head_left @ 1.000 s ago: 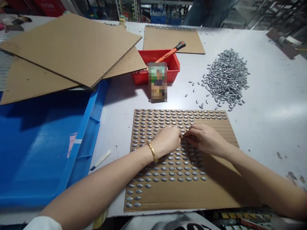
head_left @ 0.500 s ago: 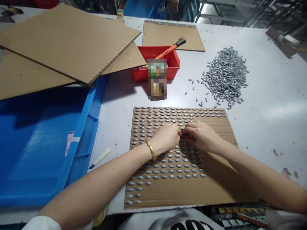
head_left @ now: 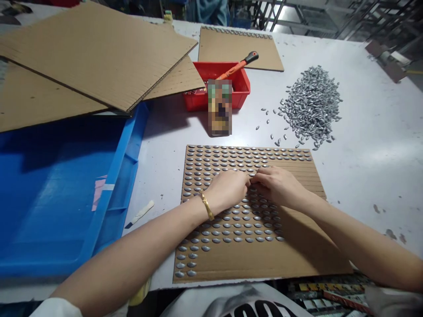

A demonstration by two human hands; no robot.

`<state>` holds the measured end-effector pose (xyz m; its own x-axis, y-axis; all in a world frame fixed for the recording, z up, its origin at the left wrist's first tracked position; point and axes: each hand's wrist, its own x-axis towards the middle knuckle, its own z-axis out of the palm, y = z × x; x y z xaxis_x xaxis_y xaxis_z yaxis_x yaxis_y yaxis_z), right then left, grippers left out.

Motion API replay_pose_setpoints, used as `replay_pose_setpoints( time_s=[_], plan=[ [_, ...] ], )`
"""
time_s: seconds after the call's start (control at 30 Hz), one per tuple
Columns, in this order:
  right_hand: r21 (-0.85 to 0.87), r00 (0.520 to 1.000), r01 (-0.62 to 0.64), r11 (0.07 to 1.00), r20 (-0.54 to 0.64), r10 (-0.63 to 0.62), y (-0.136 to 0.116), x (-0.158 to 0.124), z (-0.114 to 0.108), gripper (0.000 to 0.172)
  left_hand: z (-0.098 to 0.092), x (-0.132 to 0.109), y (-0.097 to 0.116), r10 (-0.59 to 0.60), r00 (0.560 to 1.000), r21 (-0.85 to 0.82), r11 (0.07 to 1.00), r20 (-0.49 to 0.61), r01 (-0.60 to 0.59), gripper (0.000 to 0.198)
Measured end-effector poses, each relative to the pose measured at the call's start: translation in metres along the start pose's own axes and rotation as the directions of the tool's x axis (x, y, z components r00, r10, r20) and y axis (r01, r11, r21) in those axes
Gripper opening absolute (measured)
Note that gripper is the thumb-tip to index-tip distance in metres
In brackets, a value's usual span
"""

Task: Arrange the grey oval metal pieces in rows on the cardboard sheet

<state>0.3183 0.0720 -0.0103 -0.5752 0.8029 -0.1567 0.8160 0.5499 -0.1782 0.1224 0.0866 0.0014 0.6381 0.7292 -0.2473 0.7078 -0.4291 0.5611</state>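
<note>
White table (head_left: 363, 132): left hand (head_left: 228, 188), right hand (head_left: 279, 186) meet on studded cardboard (head_left: 297, 255)

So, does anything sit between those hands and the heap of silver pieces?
Nothing visible does. The left hand and right hand rest on the brown cardboard sheet; only its flat filled rows and white table lie before the heap of small silver oval pieces.

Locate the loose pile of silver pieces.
Head view, upper right: the pile of silver pieces lies on the white table, beyond the cardboard sheet, right of the red bin.
</note>
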Motion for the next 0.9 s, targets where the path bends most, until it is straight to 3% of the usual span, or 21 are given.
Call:
replay_pose_setpoints(
  time_s=[0.23, 0.6, 0.73, 0.9],
  plan=[
    [0.063, 0.999, -0.024, 0.998, -0.023, 0.025, 0.001, -0.004, 0.002, 0.018, -0.002, 0.006, 0.008, 0.016, 0.998, 0.137, 0.990, 0.054, -0.023, 0.029],
    [0.089, 0.999, 0.003, 0.996, -0.037, 0.000, 0.004, -0.003, 0.005, 0.017, -0.001, 0.011, 0.002, 0.063, 0.997, 0.134, 0.989, 0.045, -0.069, 0.027],
    [0.075, 0.998, 0.000, 0.997, -0.055, 0.004, 0.003, -0.003, 0.005, 0.017, -0.004, 0.010, -0.002, 0.119, 0.992, -0.007, 0.993, -0.035, -0.119, 0.031],
    [0.054, 0.998, 0.023, 0.998, -0.057, -0.019, 0.001, -0.003, 0.002, 0.017, -0.016, 0.000, -0.008, -0.001, 0.977, -0.330, 0.941, -0.215, -0.071, 0.032]
  ],
)
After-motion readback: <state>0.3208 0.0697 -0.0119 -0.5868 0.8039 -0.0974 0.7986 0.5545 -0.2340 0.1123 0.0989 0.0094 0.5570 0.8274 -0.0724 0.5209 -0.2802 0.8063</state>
